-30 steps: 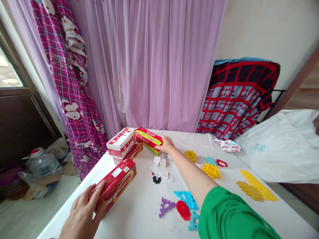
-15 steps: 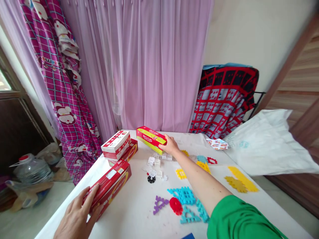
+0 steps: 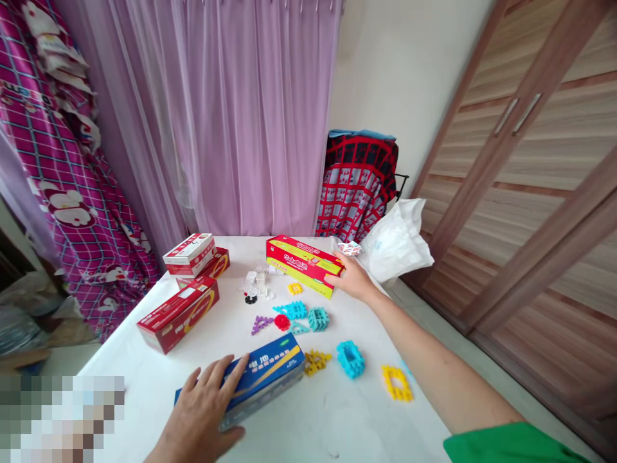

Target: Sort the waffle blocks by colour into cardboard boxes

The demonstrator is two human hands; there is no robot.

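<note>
My right hand [image 3: 354, 276] grips the near right end of a long red and yellow battery box [image 3: 303, 263], toward the back of the white table. Across the left part of a long blue battery box [image 3: 270, 370] near the front lies my left hand [image 3: 205, 399], fingers over the top and thumb at the near side. Between the two boxes are interlocking plastic pieces: blue [image 3: 296, 310], red [image 3: 282, 322], purple [image 3: 261, 325] and a teal cube shape [image 3: 318, 319]. A dark yellow piece [image 3: 317, 362] sits by the blue box's right end.
Left on the table are a dark red box [image 3: 180, 312] and a white and red box [image 3: 189, 254] stacked on another. White pieces [image 3: 260, 283] lie mid-table. At right are a blue ring [image 3: 351, 359], a yellow ring [image 3: 398, 383] and a white bag [image 3: 398, 241] beyond.
My left hand has gone from the dark red box to the blue box. The red and yellow box has shifted right with my right hand. The view has turned right.
</note>
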